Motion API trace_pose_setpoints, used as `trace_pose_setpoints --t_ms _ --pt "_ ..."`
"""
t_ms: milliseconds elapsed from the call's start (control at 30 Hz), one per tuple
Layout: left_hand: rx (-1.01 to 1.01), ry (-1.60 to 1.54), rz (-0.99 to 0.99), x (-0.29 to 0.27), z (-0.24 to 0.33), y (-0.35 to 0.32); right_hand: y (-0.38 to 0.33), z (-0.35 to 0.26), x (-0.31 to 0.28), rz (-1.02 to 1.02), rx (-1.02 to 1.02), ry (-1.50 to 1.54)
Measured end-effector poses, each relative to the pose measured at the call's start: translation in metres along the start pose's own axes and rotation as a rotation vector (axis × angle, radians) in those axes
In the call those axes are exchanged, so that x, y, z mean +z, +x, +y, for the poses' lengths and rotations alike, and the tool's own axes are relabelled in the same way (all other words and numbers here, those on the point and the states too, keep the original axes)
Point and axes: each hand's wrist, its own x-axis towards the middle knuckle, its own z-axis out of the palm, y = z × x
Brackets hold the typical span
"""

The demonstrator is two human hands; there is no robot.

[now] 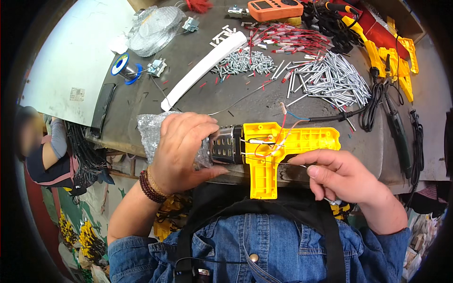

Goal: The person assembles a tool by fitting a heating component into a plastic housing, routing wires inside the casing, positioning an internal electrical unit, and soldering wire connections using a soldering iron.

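An open yellow T-shaped plastic housing (264, 177) lies in front of me, its ribbed inside facing up. Red and white wires (266, 144) run through its middle. From its left end sticks a perforated metal barrel (225, 144). My left hand (186, 151) is wrapped round the barrel's far end, where clear bubble wrap (151, 129) shows. Just right of the housing, my right hand (337, 177) pinches a thin wire-like strand (297, 164) that reaches toward the inner wires. A black power cord (330, 117) with blue and brown leads comes in from the right.
Behind the housing lie a white curved strip (203, 70), short screws (245, 62), long screws (330, 78) and red-wired parts (297, 37). A solder spool (125, 68) stands left; an orange multimeter (275, 9) is at the back. Right lies a dark green-handled tool (398, 137). Another person (47, 151) sits left.
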Motion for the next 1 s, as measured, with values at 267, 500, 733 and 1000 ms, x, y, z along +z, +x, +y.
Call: trace_pose_setpoints --t_ms 267,500,733,1000 --pt "0.003 -0.017 0.001 -0.001 -0.001 0.001 0.007 -0.001 0.038 0.423 -0.614 -1.114" --pt "-0.01 -0.026 0.006 -0.002 0.001 0.0 0.03 -0.004 0.045 0.441 -0.674 -1.44" --pt "0.051 -0.005 -0.062 -0.007 0.007 0.01 0.037 -0.012 0.06 0.523 -0.506 -1.771" --pt "0.005 0.069 -0.379 -0.02 0.025 0.043 0.043 -0.024 0.061 0.45 -0.407 -1.727"
